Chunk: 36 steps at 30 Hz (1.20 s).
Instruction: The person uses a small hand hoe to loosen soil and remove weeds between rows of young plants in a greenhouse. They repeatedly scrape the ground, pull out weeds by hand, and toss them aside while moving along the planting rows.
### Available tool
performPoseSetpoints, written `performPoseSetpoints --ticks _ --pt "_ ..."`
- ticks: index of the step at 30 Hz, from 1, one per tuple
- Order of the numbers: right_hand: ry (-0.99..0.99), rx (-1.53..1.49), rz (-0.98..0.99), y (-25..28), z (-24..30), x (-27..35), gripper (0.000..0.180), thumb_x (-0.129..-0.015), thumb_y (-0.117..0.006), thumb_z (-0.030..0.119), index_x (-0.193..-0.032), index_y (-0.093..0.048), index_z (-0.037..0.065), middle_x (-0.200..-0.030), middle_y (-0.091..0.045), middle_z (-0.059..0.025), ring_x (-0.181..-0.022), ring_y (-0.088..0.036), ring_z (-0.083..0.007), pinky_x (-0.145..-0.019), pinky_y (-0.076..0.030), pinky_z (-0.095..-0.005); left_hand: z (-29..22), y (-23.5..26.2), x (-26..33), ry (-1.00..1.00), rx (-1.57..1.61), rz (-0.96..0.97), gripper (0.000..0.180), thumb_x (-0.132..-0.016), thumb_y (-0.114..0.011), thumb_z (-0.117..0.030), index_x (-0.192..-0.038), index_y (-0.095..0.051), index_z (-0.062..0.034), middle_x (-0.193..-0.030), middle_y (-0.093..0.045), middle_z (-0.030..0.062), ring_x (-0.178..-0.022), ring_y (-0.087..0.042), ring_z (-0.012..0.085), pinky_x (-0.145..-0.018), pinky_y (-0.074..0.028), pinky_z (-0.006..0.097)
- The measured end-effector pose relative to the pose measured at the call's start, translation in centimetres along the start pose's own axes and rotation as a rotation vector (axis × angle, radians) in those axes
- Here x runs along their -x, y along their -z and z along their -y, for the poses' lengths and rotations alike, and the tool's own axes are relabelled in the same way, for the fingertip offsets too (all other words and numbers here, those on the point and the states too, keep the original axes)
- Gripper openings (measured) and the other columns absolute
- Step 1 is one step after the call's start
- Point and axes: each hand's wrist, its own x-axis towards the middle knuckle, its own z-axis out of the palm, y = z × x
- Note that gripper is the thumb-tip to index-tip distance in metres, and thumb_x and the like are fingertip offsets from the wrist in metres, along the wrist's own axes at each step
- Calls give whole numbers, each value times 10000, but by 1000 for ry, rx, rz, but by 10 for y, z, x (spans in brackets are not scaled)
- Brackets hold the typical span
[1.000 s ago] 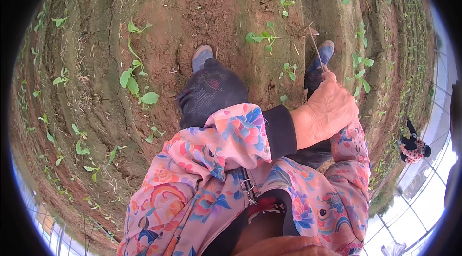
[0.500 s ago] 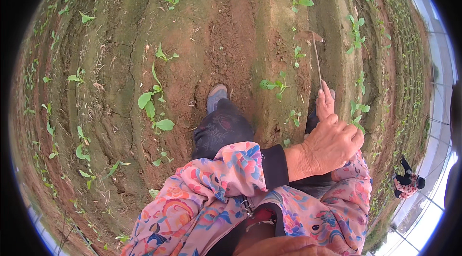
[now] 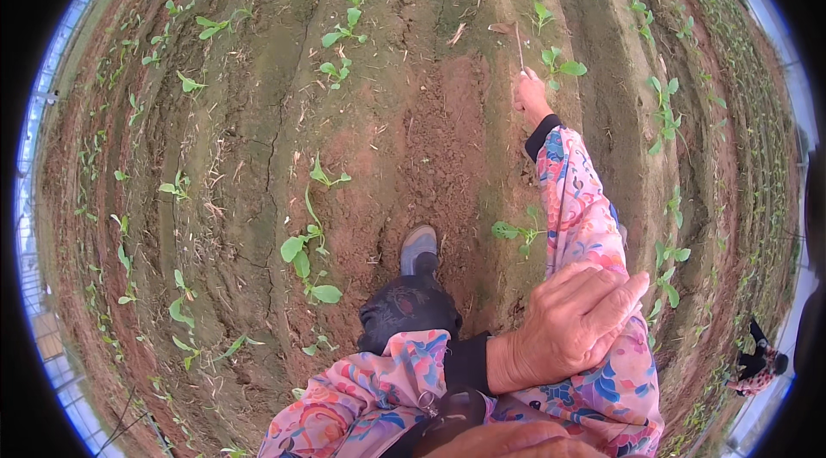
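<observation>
Hoe (image 3: 519,46), thin-shafted, gripped in closed right hand (image 3: 531,95), out over ridged soil (image 3: 447,139); I can't tell whether its brown blade (image 3: 502,28) touches. Left hand (image 3: 572,320) half-curled before floral sleeve (image 3: 581,208), palm hidden, hold unclear.

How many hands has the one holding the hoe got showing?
2. The right hand is up ahead, gripping the hoe; the left hand is lower down, overlapping the right sleeve. The far person's hands are too small to count.
</observation>
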Motion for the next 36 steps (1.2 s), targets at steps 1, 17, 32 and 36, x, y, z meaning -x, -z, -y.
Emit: performPoseSetpoints --ticks 1,17,32,36 --pt "-24 -26 0 12 -3 5 402 -934 -381 243 -1331 -327 272 -545 -331 43 -373 -288 -72 -335 -217 -236 0 0 -2 4 21 -12 416 -659 -685 3 -1066 -596 16 -806 -607 97 -710 -603 243 -659 -494 338" --pt "429 876 -207 19 -44 20 435 -898 -412 251 -1310 -412 108 -1042 -585 -251 -978 -555 -414 -861 -424 -448 2 0 -3 62 123 -40 488 -689 -671 -36 -1153 -530 25 -745 -556 96 -657 -557 249 -625 -460 355" --pt "308 1121 9 -65 6 72 379 -874 -472 254 -1241 -443 164 -966 -615 -233 -924 -584 -411 -795 -463 -488 -32 20 -1 9 43 -38 376 -766 -639 -17 -1123 -536 39 -870 -627 122 -723 -613 253 -663 -484 325" --pt "246 1224 -31 -8 0 117 391 -874 -469 262 -1248 -451 149 -980 -614 -233 -925 -584 -411 -804 -462 -481 -26 55 -13 -127 -13 -17 279 -762 -648 -35 -1021 -586 46 -834 -634 132 -688 -613 258 -657 -491 316"
